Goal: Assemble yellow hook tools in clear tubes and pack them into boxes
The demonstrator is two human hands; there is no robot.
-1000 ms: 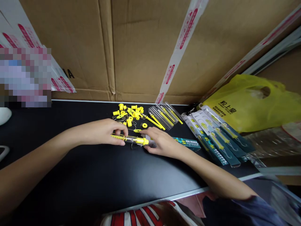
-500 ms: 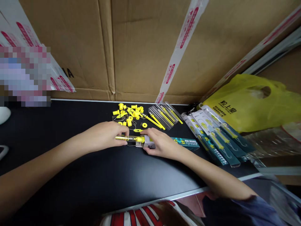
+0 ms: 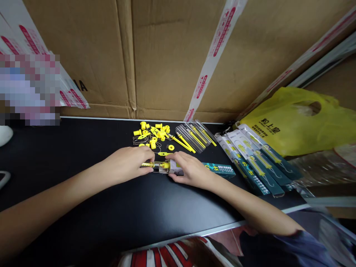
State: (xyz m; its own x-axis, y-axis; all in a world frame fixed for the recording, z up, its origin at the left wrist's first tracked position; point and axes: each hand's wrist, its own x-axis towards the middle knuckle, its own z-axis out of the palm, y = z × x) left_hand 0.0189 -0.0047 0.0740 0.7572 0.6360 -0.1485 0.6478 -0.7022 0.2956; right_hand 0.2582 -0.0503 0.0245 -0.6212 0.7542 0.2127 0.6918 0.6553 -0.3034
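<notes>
My left hand pinches a clear tubular spring scale with yellow parts. The scale lies level, its right end at the open mouth of a slim green and white box. Around the near part of that box my right hand is closed, covering its middle. Just beyond my hands lie a flat yellow tag and a yellow ring. Behind them is a loose pile of yellow caps, other yellow pieces and wire hooks.
Clear tubes with yellow rods lie right of the pile. Several packed spring scale boxes rest at the right beside a yellow plastic bag. Taped cardboard stands behind the black table. A white rounded object sits far left.
My left hand has shifted slightly right with the spring scale, and its yellow right end is now at the box mouth, partly inside. My right hand and the box have hardly moved.
</notes>
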